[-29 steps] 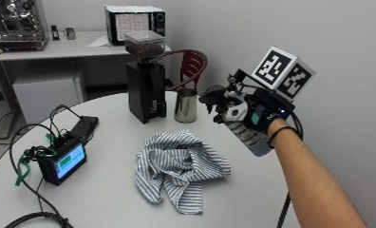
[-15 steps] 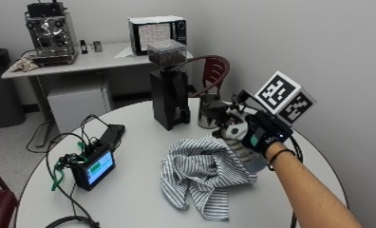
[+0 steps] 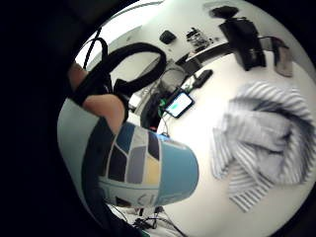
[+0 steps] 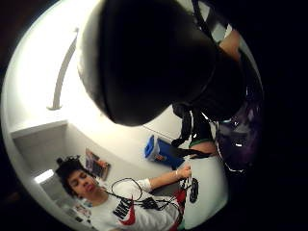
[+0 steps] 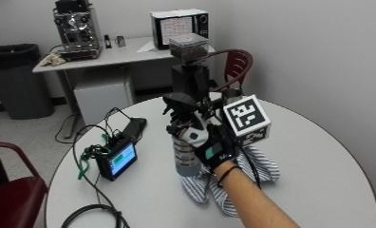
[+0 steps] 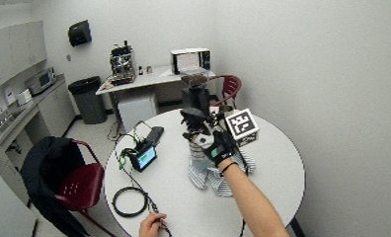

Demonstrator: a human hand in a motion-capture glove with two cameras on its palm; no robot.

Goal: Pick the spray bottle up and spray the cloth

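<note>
At frame centre the gloved right hand (image 5: pixel 214 148) is wrapped round the spray bottle (image 5: pixel 187 154), holding it upright above the worktop (image 5: pixel 314 156). Its black nozzle (pointing toward the frame's upper left) isn't aimed at the striped cloth (image 5: pixel 264 166) crumpled beneath the wrist, so a tilt down seems needed.

Spray bottle (image 5: pixel 187 154) in gloved right hand (image 5: pixel 212 145)

A round white tabletop (image 5: pixel 314 156) is filling the lower half of the outside view. A striped cloth (image 5: pixel 264 168) is lying crumpled near its middle, a small screen device (image 5: pixel 117 160) is standing toward the left edge with cables trailing from it, and a coiled black cable (image 5: pixel 90 217) is lying at the lower left. At the tabletop's far side, centre frame, a black grinder (image 5: pixel 189 76) is standing with a metal cup (image 5: pixel 231 96) just beside it.
</note>
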